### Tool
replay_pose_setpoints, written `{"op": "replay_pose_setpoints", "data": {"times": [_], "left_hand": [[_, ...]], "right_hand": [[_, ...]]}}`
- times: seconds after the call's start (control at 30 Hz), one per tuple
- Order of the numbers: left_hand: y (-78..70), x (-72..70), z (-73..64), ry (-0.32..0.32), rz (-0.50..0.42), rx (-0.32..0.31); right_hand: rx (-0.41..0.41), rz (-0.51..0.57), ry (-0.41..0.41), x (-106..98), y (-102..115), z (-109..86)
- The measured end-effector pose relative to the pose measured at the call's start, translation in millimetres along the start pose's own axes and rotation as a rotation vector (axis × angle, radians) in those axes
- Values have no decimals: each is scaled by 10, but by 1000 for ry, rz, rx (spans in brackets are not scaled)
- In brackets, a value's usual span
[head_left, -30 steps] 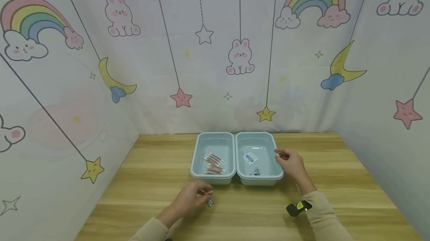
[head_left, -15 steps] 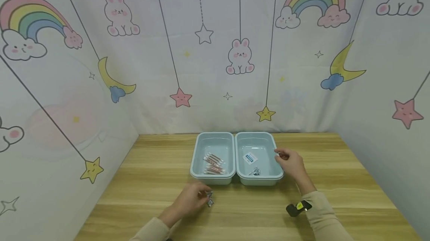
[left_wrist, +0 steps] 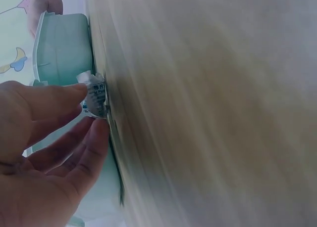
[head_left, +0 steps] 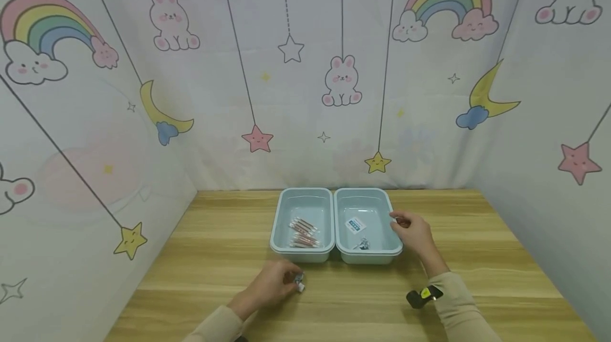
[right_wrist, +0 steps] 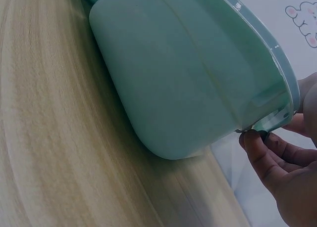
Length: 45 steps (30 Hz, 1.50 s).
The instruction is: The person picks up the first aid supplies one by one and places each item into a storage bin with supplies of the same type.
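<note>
My left hand (head_left: 272,285) pinches a small crumpled packet (left_wrist: 95,94) with printed lettering between thumb and fingertips. It is low over the table, in front of the left bin (head_left: 274,230). My right hand (head_left: 414,230) is at the right side of the right bin (head_left: 340,244), its thumb and fingers gripping the rim, as the right wrist view shows close up. Inside the left bin lie several brown-stemmed swabs (head_left: 304,231) in what looks like clear wrapping. The right bin holds a flat white-and-blue sachet (head_left: 355,224) and a crumpled silvery wrapper (head_left: 364,244).
The two pale blue bins stand side by side at the back of the wooden table (head_left: 363,305), near a patterned curtain (head_left: 305,93). A black device with a yellow mark (head_left: 425,296) is worn on the right wrist.
The left fingers have turned the small packet a little, and it now sits tucked closer to the fingertips. The right hand, bins and their contents stay put.
</note>
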<state>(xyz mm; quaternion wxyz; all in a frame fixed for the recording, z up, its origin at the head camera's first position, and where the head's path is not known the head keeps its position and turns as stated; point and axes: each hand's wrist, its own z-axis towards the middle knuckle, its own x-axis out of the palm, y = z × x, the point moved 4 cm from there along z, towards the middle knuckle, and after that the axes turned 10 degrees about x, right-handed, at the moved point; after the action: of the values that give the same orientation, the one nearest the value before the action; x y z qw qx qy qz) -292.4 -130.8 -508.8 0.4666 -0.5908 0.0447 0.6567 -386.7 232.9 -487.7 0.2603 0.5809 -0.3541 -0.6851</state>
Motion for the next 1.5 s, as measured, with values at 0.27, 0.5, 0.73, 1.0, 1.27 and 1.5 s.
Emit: {"op": "replay_pose_setpoints", "data": {"times": [0.27,0.5,0.73,1.0,1.27,1.5], "left_hand": [[7,75,20,52,70,54],[3,85,38,62,89,68],[-10,65,43,63,77,59],[-66,53,53,24,68,102],[-103,71,104,40,9,45],[-137,52,144,28,-8,40]], "right_hand": [[11,1,1,8,-11,3],[14,8,0,2,-8,8],[22,2,4,5,4,6],[19,-1,-3,6,8,-3],[29,-6,5,18,-5,-8],[28,-5,1,12,8,-10]]}}
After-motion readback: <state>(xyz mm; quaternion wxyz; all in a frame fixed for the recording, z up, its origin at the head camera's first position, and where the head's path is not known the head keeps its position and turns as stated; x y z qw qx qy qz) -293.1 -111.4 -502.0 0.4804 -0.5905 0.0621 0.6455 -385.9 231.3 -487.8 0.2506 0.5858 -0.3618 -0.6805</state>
